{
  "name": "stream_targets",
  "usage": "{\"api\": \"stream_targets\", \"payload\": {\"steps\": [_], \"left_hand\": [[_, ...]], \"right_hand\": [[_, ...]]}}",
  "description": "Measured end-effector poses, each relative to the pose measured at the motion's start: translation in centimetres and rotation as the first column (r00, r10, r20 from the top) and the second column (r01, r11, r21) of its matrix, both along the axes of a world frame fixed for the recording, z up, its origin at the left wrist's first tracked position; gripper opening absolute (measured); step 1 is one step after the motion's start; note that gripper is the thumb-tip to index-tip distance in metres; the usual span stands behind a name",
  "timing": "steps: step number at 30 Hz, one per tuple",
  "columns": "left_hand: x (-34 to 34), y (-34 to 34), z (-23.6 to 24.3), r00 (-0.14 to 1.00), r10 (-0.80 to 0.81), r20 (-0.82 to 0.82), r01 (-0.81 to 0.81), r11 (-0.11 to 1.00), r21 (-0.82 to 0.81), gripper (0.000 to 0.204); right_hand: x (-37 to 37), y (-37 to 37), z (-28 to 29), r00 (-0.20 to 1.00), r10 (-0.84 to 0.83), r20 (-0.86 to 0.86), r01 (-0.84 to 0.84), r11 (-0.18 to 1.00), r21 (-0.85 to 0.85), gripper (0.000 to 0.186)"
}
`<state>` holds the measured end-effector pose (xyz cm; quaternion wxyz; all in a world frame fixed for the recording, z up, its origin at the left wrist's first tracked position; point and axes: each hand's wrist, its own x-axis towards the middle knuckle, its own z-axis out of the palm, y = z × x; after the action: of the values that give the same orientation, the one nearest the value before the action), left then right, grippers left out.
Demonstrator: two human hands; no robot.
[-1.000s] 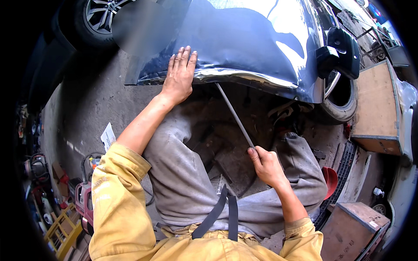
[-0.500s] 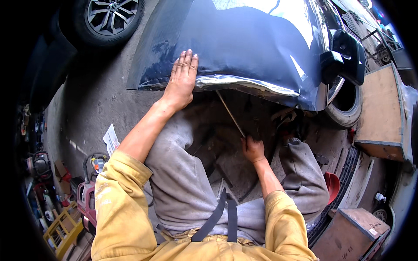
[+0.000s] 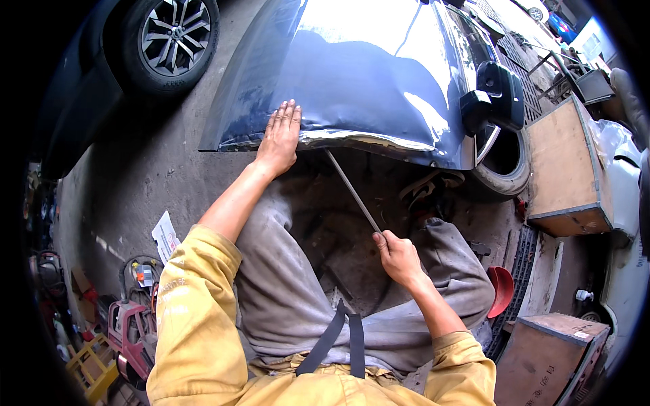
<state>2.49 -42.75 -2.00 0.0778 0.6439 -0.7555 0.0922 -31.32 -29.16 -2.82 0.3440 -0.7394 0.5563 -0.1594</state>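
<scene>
A dark blue, dented car panel (image 3: 365, 88) with a creased lower edge spans the upper middle. My left hand (image 3: 279, 139) rests open on it near that edge, fingers stretched out flat. My right hand (image 3: 396, 252) grips the lower end of a long thin metal rod (image 3: 353, 189) between my legs. The rod runs up and away to the panel's lower edge, where its far end is hidden. A black side mirror (image 3: 501, 95) is at the panel's right, with a loose-looking tyre (image 3: 508, 179) below it.
A dark car's wheel (image 3: 172, 37) is at upper left. Wooden crates (image 3: 558, 159) (image 3: 542, 358) stand on the right, beside a red bowl-like object (image 3: 501, 291). A pink machine (image 3: 128, 325) and a yellow metal frame (image 3: 91, 365) sit at lower left on the concrete floor (image 3: 122, 189).
The view has shifted, so the panel appears lower and further left. My right hand moved up along with the rod, then back down somewhat. My left hand still lies on the panel.
</scene>
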Motion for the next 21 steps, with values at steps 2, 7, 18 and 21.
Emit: {"api": "stream_targets", "payload": {"steps": [2, 7, 18, 21], "left_hand": [[0.3, 0.2, -0.2, 1.0, 0.018, 0.007, -0.018, 0.999, -0.03, 0.073], [0.6, 0.4, -0.3, 0.999, 0.03, -0.03, -0.031, 0.998, -0.046, 0.073], [0.8, 0.7, 0.1, 0.998, -0.003, -0.06, 0.005, 0.999, 0.039, 0.085], [0.5, 0.9, 0.5, 0.999, -0.007, -0.041, 0.01, 0.997, 0.074, 0.088]], "right_hand": [[0.1, 0.0, 1.4, 0.998, 0.044, -0.037, -0.044, 0.999, 0.001, 0.04], [2.1, -0.3, 2.0, 0.999, 0.015, 0.04, -0.016, 0.999, 0.037, 0.04], [3.6, -1.9, -10.4, 0.997, 0.058, 0.051, -0.031, 0.906, -0.423, 0.03], [3.8, -3.3, -14.6, 0.996, 0.073, 0.05, -0.038, 0.864, -0.502, 0.027]]}}
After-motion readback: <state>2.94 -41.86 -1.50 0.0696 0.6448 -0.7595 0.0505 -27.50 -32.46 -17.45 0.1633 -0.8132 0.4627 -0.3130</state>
